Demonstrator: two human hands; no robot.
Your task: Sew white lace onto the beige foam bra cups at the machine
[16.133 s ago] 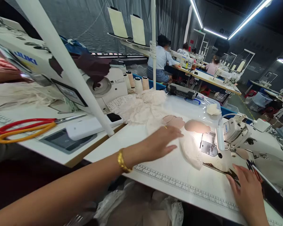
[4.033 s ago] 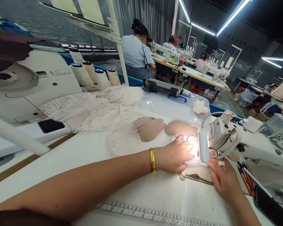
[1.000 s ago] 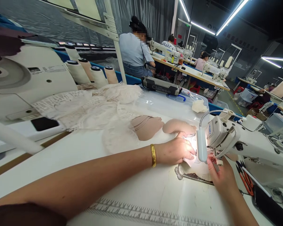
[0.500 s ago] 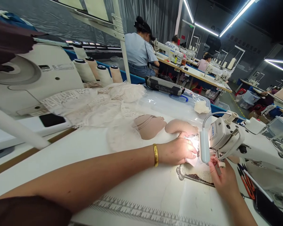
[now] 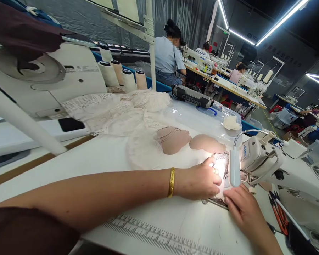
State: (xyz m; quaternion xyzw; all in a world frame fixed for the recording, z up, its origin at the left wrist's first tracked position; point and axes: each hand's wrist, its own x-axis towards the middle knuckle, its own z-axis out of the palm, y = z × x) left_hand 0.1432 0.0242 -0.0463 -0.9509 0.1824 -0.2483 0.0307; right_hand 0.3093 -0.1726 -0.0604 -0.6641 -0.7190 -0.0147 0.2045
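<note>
A pale fabric piece (image 5: pixel 220 171), glaring white under the lamp, lies at the needle area of the white sewing machine (image 5: pixel 257 156). My left hand (image 5: pixel 200 180), with a gold bangle at the wrist, has its fingers curled onto the left edge of this piece. From the front right, my right hand (image 5: pixel 240 203) holds the near edge of the same fabric, fingers together and thumb below. The small lamp (image 5: pixel 234 168) hides part of the needle and presser foot. Just behind my left hand are a beige molded cup (image 5: pixel 206 142) and a stack of beige cups (image 5: pixel 174 140).
White lace pieces (image 5: pixel 117 113) are heaped at the back left, before several thread cones (image 5: pixel 129 80). A clear plastic box lid (image 5: pixel 186 115) carries a dark Claison case (image 5: pixel 192 95). Orange-handled scissors (image 5: pixel 279 214) lie right of my right hand. A ruler (image 5: pixel 154 235) runs along the front edge.
My right hand has moved left and toward me, from beside the needle to the fabric's near edge. The left hand has come slightly nearer with the fabric. The view has shifted a little left.
</note>
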